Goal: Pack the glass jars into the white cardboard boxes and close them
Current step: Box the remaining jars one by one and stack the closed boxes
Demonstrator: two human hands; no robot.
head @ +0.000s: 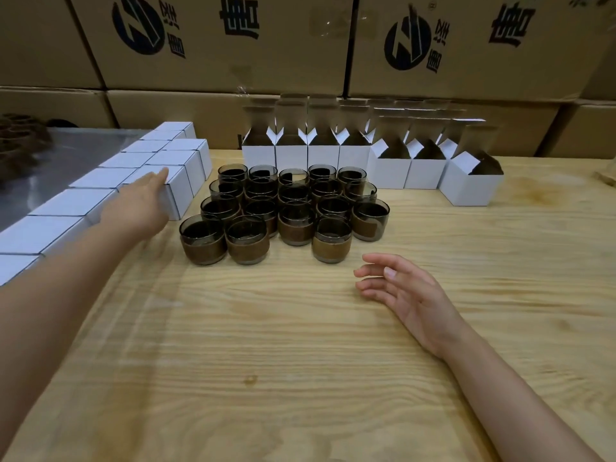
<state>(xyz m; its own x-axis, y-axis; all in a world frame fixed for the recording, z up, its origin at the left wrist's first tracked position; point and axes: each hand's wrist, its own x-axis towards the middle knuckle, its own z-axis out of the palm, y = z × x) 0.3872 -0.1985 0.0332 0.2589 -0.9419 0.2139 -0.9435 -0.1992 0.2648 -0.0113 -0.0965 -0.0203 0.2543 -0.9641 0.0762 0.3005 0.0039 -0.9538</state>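
A cluster of dark glass jars (pixel 286 208), each wrapped low down with a brown band, is set upright on a wooden table (pixel 266 378). Directly behind the jars, a row of white boxes (pixel 323 158) is lined up with the top flaps raised; the row is carried on to the right of the jars. To the left of the jars, closed white boxes (pixel 110 176) are laid out in two rows. The closed box nearest the jars (pixel 176 191) is touched on its top by the left hand (pixel 140 201), whose fingers are stretched out flat, with nothing gripped. In front of the jars and to their right, the right hand (pixel 396 288) is held just over the table, fingers loosely spread and empty. Behind the jars, beyond the opened boxes, large brown printed cartons (pixel 213 41) are stacked.
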